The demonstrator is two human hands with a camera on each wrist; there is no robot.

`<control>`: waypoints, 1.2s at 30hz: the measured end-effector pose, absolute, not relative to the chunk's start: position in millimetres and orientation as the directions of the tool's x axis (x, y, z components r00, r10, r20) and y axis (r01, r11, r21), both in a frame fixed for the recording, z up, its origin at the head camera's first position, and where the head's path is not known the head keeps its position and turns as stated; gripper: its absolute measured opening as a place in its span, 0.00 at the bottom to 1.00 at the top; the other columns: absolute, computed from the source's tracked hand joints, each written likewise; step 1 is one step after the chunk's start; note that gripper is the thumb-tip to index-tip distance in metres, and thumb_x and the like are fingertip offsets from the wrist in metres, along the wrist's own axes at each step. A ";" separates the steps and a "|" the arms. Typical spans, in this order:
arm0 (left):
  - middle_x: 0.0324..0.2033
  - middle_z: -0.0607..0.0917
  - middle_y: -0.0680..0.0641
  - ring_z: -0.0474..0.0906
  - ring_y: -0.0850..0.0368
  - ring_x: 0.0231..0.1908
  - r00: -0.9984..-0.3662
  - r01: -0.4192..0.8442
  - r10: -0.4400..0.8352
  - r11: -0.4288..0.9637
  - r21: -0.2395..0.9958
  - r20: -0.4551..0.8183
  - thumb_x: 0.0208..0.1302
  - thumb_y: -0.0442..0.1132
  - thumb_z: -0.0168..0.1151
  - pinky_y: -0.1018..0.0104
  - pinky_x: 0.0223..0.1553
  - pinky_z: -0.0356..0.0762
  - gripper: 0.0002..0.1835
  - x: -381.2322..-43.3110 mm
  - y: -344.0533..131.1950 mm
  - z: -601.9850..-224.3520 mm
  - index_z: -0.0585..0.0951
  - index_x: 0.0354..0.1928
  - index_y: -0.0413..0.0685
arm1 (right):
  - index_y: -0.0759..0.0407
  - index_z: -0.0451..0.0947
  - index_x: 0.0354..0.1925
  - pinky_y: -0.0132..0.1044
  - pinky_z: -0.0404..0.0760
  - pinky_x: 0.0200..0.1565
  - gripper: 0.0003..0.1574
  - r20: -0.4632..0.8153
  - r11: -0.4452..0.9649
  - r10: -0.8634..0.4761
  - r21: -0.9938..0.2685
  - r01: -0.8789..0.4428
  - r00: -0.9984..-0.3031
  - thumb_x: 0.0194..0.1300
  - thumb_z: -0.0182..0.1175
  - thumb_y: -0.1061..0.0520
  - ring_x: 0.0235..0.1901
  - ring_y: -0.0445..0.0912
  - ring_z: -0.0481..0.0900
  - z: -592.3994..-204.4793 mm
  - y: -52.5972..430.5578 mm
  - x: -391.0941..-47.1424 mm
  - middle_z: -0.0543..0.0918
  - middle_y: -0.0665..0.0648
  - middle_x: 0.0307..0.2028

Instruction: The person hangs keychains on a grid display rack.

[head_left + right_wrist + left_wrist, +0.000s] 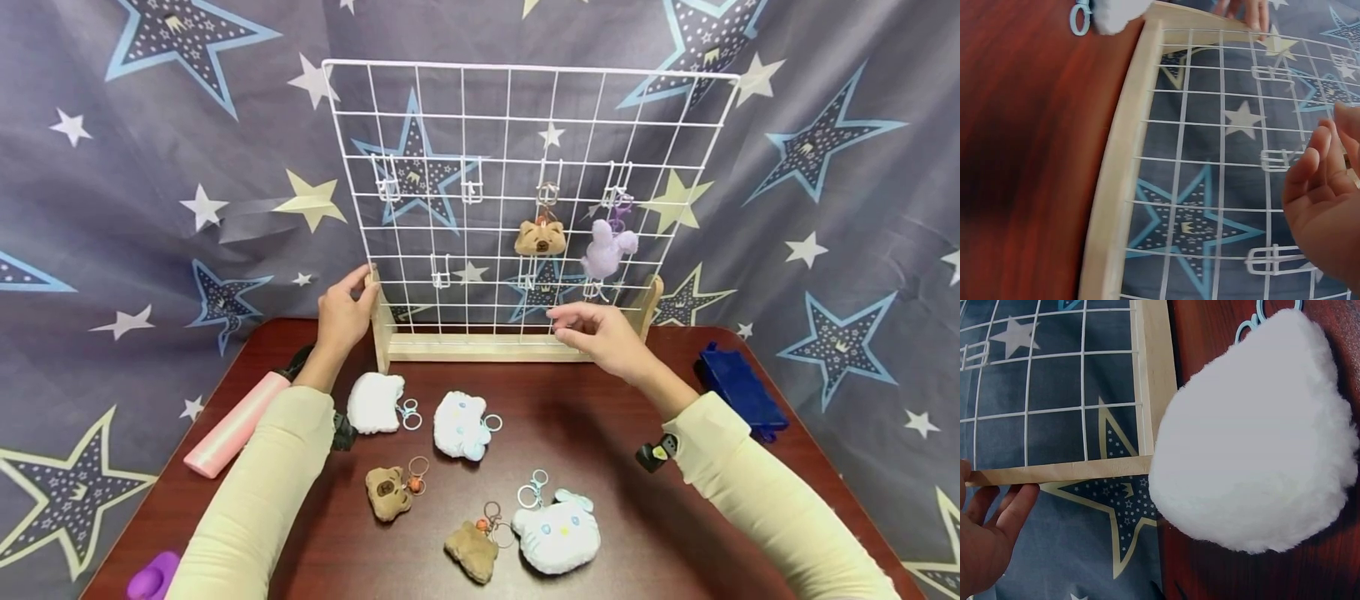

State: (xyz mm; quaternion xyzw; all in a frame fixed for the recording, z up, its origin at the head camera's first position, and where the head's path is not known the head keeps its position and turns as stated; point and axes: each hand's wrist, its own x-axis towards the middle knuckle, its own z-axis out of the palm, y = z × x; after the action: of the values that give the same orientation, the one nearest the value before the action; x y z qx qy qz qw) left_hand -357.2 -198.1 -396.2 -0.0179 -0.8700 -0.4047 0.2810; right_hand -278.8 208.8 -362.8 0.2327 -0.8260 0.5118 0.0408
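Note:
A white wire grid rack (486,200) stands in a wooden base at the back of the table. My left hand (345,312) pinches the top of its left wooden side post (1066,471), thumb on one side and fingers on the other. In front of the lower right grid hovers my right hand (607,342), fingers loosely bent, holding nothing. Above it, a brown bear plush keychain (540,239) and a lilac plush keychain (609,250) hang from hooks. Other white hooks (471,190) carry nothing. Near the left forearm lies a white plush keychain (1254,437).
Across the table (637,550) lie a blue-eyed white plush (460,427), a brown bear plush (388,493), a brown plush (472,552) and a larger white cat plush (557,537). A pink cylinder (236,425) lies left, a blue pouch (742,392) right, a purple object (152,575) front left.

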 end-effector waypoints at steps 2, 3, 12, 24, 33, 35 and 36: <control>0.45 0.90 0.41 0.83 0.37 0.53 -0.842 0.258 -0.196 0.672 0.694 0.503 0.69 0.43 0.65 0.44 0.59 0.74 0.20 -357.6 -198.1 -396.4 0.83 0.62 0.55 | 0.65 0.84 0.54 0.28 0.74 0.28 0.17 0.294 0.368 -0.360 -0.827 -0.425 -0.885 0.66 0.66 0.65 0.27 0.36 0.77 -369.8 208.7 -277.8 0.86 0.66 0.39; 0.45 0.90 0.41 0.83 0.36 0.53 -0.842 0.258 -0.195 0.673 0.693 0.503 0.69 0.43 0.65 0.44 0.59 0.74 0.20 -357.7 -198.1 -396.5 0.83 0.62 0.55 | 0.65 0.83 0.54 0.28 0.74 0.29 0.18 0.291 0.370 -0.369 -0.825 -0.427 -0.883 0.66 0.66 0.65 0.27 0.36 0.77 -373.1 208.7 -277.1 0.86 0.66 0.38; 0.45 0.90 0.41 0.83 0.36 0.53 -0.843 0.258 -0.196 0.669 0.697 0.500 0.69 0.43 0.65 0.44 0.59 0.74 0.20 -356.3 -199.1 -397.9 0.84 0.62 0.55 | 0.64 0.83 0.54 0.28 0.76 0.34 0.18 0.233 0.407 -0.475 -0.797 -0.447 -0.848 0.66 0.67 0.64 0.32 0.36 0.80 -402.0 208.3 -269.6 0.87 0.61 0.36; 0.44 0.90 0.41 0.84 0.38 0.52 -0.842 0.265 -0.189 0.671 0.692 0.505 0.69 0.42 0.65 0.44 0.59 0.75 0.19 -356.5 -197.7 -397.4 0.84 0.62 0.55 | 0.60 0.84 0.53 0.33 0.83 0.39 0.17 0.145 0.422 -0.677 -0.726 -0.542 -0.721 0.66 0.67 0.63 0.34 0.37 0.83 -441.1 199.6 -253.4 0.89 0.57 0.36; 0.43 0.90 0.41 0.84 0.38 0.50 -0.838 0.269 -0.188 0.675 0.687 0.512 0.69 0.42 0.65 0.44 0.57 0.75 0.19 -356.6 -197.0 -395.4 0.84 0.61 0.55 | 0.61 0.85 0.51 0.29 0.82 0.37 0.17 0.062 0.420 -0.799 -0.653 -0.630 -0.598 0.63 0.69 0.63 0.32 0.30 0.78 -455.6 193.6 -241.6 0.87 0.50 0.33; 0.44 0.90 0.41 0.84 0.38 0.51 -0.840 0.266 -0.189 0.674 0.689 0.509 0.69 0.42 0.65 0.44 0.58 0.75 0.19 -356.6 -197.5 -395.4 0.84 0.61 0.55 | 0.61 0.85 0.51 0.28 0.81 0.37 0.17 0.053 0.408 -0.813 -0.658 -0.633 -0.580 0.62 0.70 0.64 0.31 0.30 0.78 -457.2 192.1 -239.5 0.87 0.50 0.34; 0.44 0.90 0.41 0.84 0.38 0.52 -0.840 0.267 -0.188 0.674 0.689 0.510 0.69 0.41 0.65 0.44 0.58 0.75 0.19 -356.3 -197.7 -395.5 0.84 0.61 0.55 | 0.61 0.85 0.51 0.28 0.81 0.36 0.18 0.052 0.399 -0.820 -0.662 -0.635 -0.569 0.62 0.70 0.65 0.31 0.30 0.77 -457.9 191.2 -238.5 0.87 0.50 0.33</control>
State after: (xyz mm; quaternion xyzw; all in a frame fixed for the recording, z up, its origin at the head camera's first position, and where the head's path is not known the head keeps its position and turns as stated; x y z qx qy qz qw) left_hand -356.3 -197.7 -395.5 -0.0229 -0.8702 -0.4031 0.2822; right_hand -238.5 191.2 -457.9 0.4415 -0.8240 0.3251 -0.1427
